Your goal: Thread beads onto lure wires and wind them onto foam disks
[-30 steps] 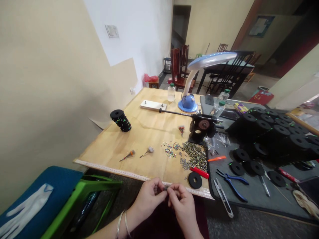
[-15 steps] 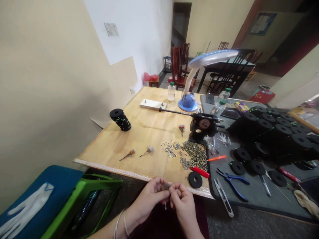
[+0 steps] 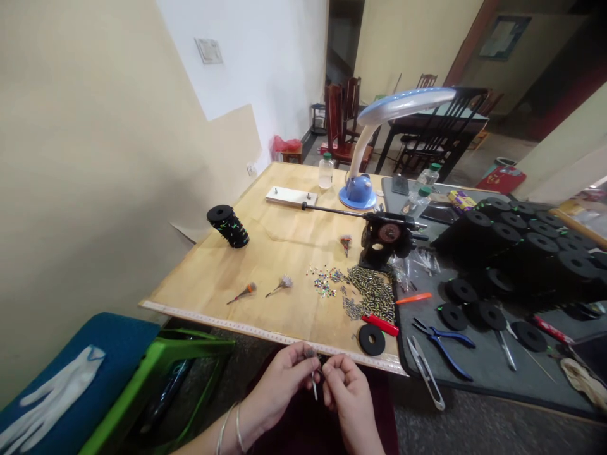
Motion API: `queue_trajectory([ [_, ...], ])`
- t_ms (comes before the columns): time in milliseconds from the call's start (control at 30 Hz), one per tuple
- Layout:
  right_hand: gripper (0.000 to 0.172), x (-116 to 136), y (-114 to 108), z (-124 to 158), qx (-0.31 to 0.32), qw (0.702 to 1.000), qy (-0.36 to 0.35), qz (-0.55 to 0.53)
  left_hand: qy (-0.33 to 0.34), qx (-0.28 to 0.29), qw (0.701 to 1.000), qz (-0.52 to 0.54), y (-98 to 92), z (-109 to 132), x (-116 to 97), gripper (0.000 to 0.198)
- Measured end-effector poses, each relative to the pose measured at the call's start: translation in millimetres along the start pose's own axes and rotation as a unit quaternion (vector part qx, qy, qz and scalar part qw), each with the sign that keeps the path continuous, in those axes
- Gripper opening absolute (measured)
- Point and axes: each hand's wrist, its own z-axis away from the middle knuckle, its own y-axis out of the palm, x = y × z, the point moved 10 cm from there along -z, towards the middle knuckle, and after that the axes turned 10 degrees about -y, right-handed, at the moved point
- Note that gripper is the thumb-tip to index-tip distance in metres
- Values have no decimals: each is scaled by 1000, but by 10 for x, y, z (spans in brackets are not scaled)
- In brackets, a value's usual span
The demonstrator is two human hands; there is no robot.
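Both hands are close together in front of the table's near edge. My left hand (image 3: pixel 293 374) is closed in a pinch, and a thin pale stick (image 3: pixel 315 387) points down from between its fingers. A small dark piece shows at the left fingertips, too small to name. My right hand (image 3: pixel 348 388) is closed beside it, thumb against bent fingers; whatever it pinches is too small to make out. On the table nearest the hands lie a black foam ring (image 3: pixel 371 340) and a red lighter-like stick (image 3: pixel 380 325).
Small brass-coloured parts (image 3: pixel 372 291) and coloured beads (image 3: pixel 325 281) lie in piles. A black winding device (image 3: pixel 389 237) and a blue lamp (image 3: pixel 358 191) stand behind. Pliers (image 3: pixel 443 347), tweezers (image 3: pixel 425 374) and black foam spools (image 3: pixel 502 243) are on the grey mat (image 3: pixel 427 316).
The hands have parted slightly at the fingertips, so more of the pale stick shows below the left fingers. Objects on the table stay in place.
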Motion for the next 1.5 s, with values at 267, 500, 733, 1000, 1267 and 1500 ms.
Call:
queue_trajectory([
  [267,47,-34,29,64,-3,999,39,7,27,-17,999,-25,-67,-13,9,22],
  [500,44,-109,48,71,5,999,49,7,68,-36,992,-96,-74,12,-54,19],
  [733,43,-186,26,65,6,999,50,5,77,-40,990,-109,-47,44,-96,21],
  [1000,45,-149,41,77,4,999,51,-3,92,-48,986,-130,-59,42,-105,20],
  [1267,46,-148,45,78,2,998,64,-1,113,-50,982,-141,-61,73,-142,18],
  [1500,49,-215,17,65,0,998,63,0,162,-59,963,-207,-51,133,-197,9],
])
